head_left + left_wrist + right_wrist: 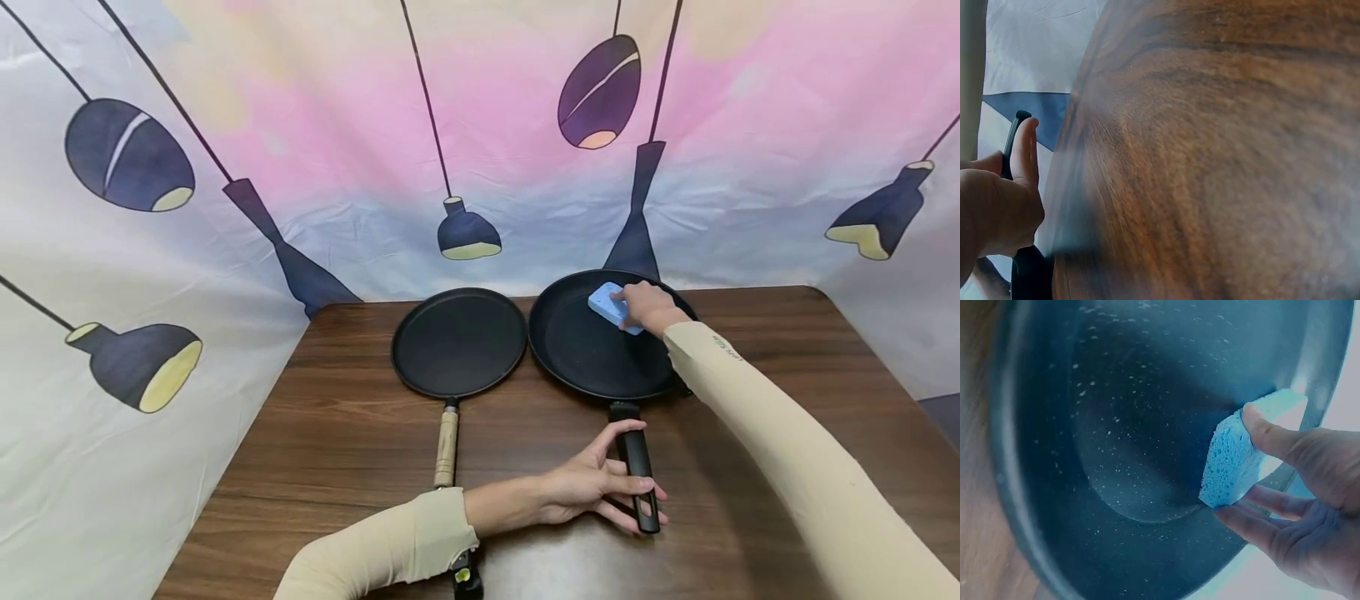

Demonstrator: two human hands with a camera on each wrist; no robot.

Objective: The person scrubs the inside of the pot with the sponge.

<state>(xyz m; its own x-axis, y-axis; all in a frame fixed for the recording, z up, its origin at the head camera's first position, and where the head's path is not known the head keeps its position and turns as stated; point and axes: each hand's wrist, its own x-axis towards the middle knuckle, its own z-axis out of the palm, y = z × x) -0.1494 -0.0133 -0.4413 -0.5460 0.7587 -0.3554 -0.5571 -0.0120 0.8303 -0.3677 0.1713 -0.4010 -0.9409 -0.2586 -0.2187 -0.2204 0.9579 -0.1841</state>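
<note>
A large black frying pan (pixel 577 350) sits at the back of the table, right of the middle. Inside it, my right hand (pixel 651 305) pinches a light blue sponge (pixel 609 303) against the pan's surface. The right wrist view shows the thumb on one side of the sponge (pixel 1229 462) and fingers on the other, with pale specks across the dark pan (pixel 1129 425). My left hand (pixel 588 486) holds the pan's black handle (pixel 636 454), some fingers passing beneath it. That handle is only partly visible in the left wrist view, behind the left hand (pixel 1000 209).
A flat black pan (pixel 459 342) with a wooden handle (pixel 446 446) lies just left of the frying pan, their rims close together. My left forearm crosses over the wooden handle's lower end. Behind the brown wooden table (pixel 337 467) hangs a cloth (pixel 360 167) printed with lamps.
</note>
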